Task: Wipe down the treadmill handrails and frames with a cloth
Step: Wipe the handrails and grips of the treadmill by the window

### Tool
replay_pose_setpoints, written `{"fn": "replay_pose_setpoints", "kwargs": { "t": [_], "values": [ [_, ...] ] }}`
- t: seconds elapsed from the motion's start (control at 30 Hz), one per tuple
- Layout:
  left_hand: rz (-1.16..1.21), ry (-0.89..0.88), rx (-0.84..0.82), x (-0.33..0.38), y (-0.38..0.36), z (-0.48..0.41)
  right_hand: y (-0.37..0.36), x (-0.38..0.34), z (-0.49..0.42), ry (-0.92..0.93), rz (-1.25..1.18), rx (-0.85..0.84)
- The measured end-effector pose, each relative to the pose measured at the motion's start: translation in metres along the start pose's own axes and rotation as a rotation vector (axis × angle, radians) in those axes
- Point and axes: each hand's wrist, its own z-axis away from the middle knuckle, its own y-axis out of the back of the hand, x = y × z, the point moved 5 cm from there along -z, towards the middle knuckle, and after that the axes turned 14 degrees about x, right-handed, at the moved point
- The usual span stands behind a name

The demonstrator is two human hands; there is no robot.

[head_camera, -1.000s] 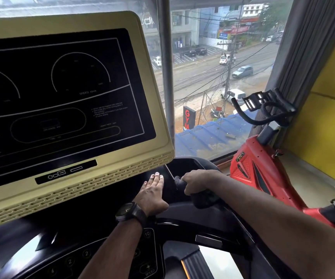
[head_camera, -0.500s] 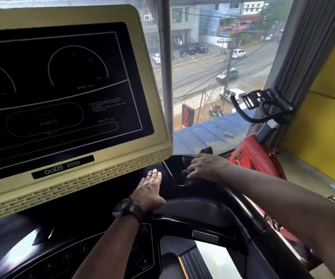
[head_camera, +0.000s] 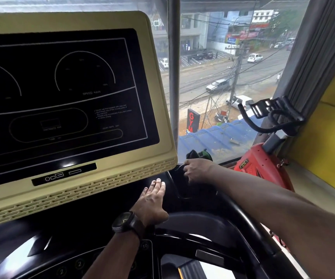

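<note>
While the left hand [head_camera: 152,202] lay flat on the console [head_camera: 102,210], the cloth [head_camera: 192,155] gripped in the right hand [head_camera: 197,170] was advanced from handrail [head_camera: 243,228] to frame corner [head_camera: 184,190], extending the wipe.

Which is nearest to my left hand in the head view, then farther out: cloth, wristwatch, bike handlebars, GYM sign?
1. wristwatch, on that wrist.
2. cloth, gripped by the right hand.
3. bike handlebars, far right.
4. GYM sign, outside the window.
</note>
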Motion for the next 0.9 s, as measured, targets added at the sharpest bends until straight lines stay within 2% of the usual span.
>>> {"fn": "replay_pose_setpoints", "kwargs": {
  "t": [0.13,0.27,0.37,0.47,0.57,0.63,0.83,0.9],
  "values": [
    [-0.003,-0.005,-0.021,0.001,0.001,0.0,-0.007,0.005,-0.005,0.013,0.022,0.003],
    [-0.002,-0.001,-0.028,0.002,0.002,0.001,0.003,0.001,-0.008,-0.072,-0.022,-0.078],
    [0.004,0.004,-0.024,0.002,0.004,0.002,0.007,-0.004,-0.009,-0.193,-0.107,-0.163],
    [0.011,0.001,-0.028,0.003,0.007,0.004,0.015,-0.008,-0.008,-0.33,-0.29,-0.212],
    [0.002,-0.006,-0.031,0.004,0.007,0.005,0.024,-0.014,0.003,-0.42,-0.404,-0.195],
    [-0.012,-0.016,-0.034,0.005,0.007,0.005,0.024,-0.019,0.017,-0.549,-0.506,-0.112],
    [-0.065,-0.061,-0.029,0.01,0.007,0.007,0.025,-0.059,0.077,-1.203,-0.849,0.134],
    [-0.061,-0.065,-0.027,0.011,0.007,0.007,0.03,-0.072,0.084,-1.306,-0.956,0.157]
  ]
}}
